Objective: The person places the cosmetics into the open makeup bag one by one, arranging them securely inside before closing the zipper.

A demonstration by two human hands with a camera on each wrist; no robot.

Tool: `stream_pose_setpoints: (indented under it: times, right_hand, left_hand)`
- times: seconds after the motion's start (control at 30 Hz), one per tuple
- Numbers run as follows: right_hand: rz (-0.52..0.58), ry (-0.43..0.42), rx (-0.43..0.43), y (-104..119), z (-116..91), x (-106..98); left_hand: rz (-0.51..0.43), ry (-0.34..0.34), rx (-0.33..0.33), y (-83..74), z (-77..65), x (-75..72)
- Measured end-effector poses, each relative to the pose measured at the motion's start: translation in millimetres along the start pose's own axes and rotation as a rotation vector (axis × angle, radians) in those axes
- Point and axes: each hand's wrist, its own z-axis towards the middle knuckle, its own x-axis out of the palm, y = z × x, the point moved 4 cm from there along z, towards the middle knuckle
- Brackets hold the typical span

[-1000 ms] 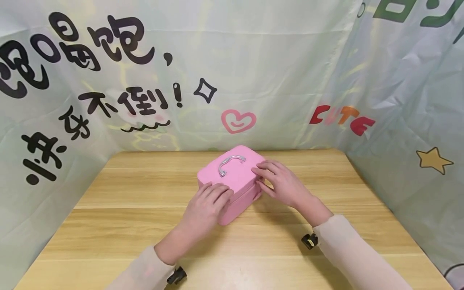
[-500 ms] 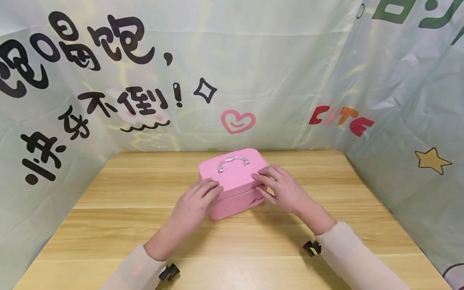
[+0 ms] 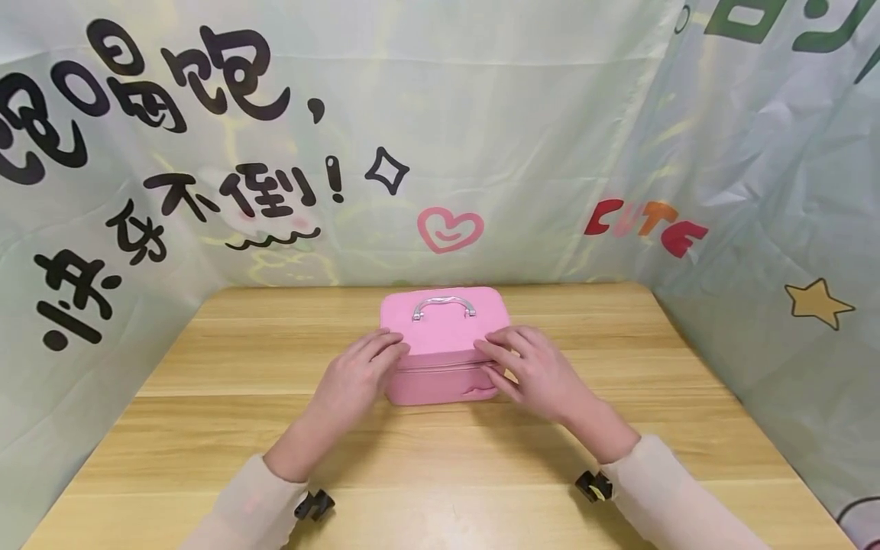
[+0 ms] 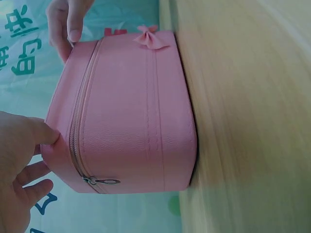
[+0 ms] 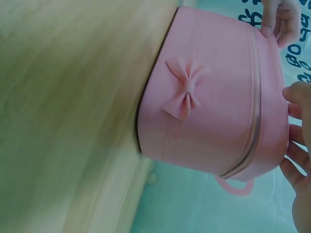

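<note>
A pink makeup case [image 3: 443,336] stands upright on the wooden table, its lid closed and its front facing me. On the lid is a silver handle [image 3: 443,301]. My left hand [image 3: 357,378] holds the left front corner of the lid, thumb on the front side and fingers over the top. At the right front corner my right hand [image 3: 543,374] grips the lid in the same way. The left wrist view shows a zipper pull [image 4: 108,181] near the left corner. In the right wrist view a pink bow [image 5: 188,90] decorates the front.
The wooden table [image 3: 440,466] reaches to a printed cloth backdrop [image 3: 522,137] at the back and both sides. A small black device [image 3: 315,505] sits under the left wrist, and another black device [image 3: 594,486] under the right.
The case has turned on the table, so its front now faces me squarely. My left hand has moved left with its corner; my right hand has come slightly nearer.
</note>
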Motion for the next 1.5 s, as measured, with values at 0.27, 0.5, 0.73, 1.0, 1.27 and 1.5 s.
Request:
stream_pose_setpoints:
  times: [0.27,0.5,0.73,1.0,1.27,1.5]
  right_hand:
    - [0.088,-0.016,-0.003,-14,11,-2]
    - [0.104,0.033,0.04,-25,13,6]
    - [0.118,-0.031,0.083,-21,14,10]
    - [0.069,-0.08,0.097,-12,13,11]
    - [0.041,-0.118,0.088,-9,11,12]
    - [0.036,-0.123,0.115,-9,10,13]
  left_hand:
    - [-0.091,-0.012,-0.07,6.9,5.7,0.6]
    - [-0.147,-0.016,-0.109,11.9,10.9,0.4]
    - [-0.215,0.026,-0.169,19.4,10.6,-0.7]
    - [-0.253,0.057,-0.299,34.8,-2.3,-4.7]
    - [-0.279,0.159,-0.428,51.0,-10.5,-6.4]
    - [-0.29,0.263,-0.483,61.1,-17.4,2.0]
